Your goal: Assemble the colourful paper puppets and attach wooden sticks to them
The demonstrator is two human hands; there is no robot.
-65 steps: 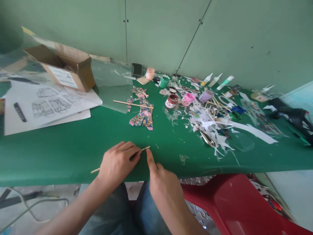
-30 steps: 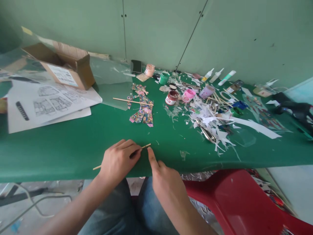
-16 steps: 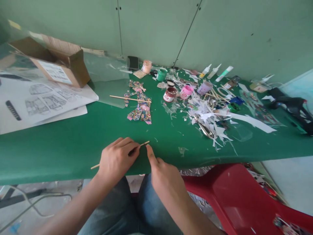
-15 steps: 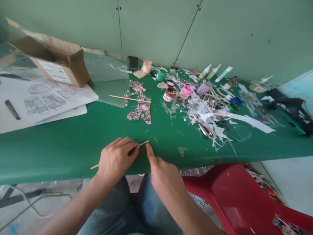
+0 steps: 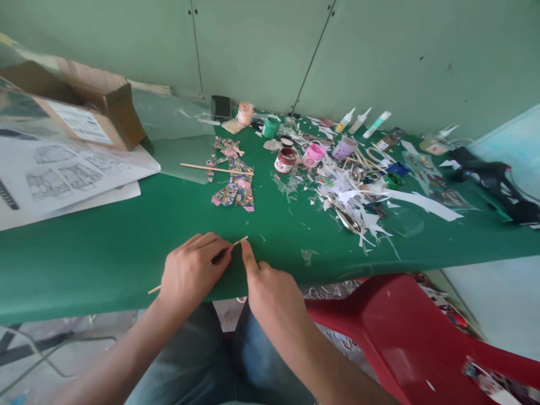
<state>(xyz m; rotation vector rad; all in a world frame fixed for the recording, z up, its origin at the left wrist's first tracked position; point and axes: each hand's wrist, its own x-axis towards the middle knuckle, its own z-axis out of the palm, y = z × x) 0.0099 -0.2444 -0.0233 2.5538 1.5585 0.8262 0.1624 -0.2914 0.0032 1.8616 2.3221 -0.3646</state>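
A thin wooden stick lies slantwise just above the table's near edge. My left hand is closed over its middle, with thumb and fingertips pinching it close to the far end. At that tip, my right hand reaches in with its index finger stretched out against the stick. The other right fingers are curled, and whatever they may hold is hidden beneath the hand. Farther back, a patterned paper figure lies flat with another wooden stick across it.
Paint jars, white paper scraps and silver pliers-like tool clutter the right. Glue bottles and a black glue gun are beyond. On the left are a cardboard box and printed sheets. A red chair stands close by.
The whole view has shifted slightly, so table items appear farther left. Both hands keep nearly the same pose on the stick, the right index finger still at its tip.
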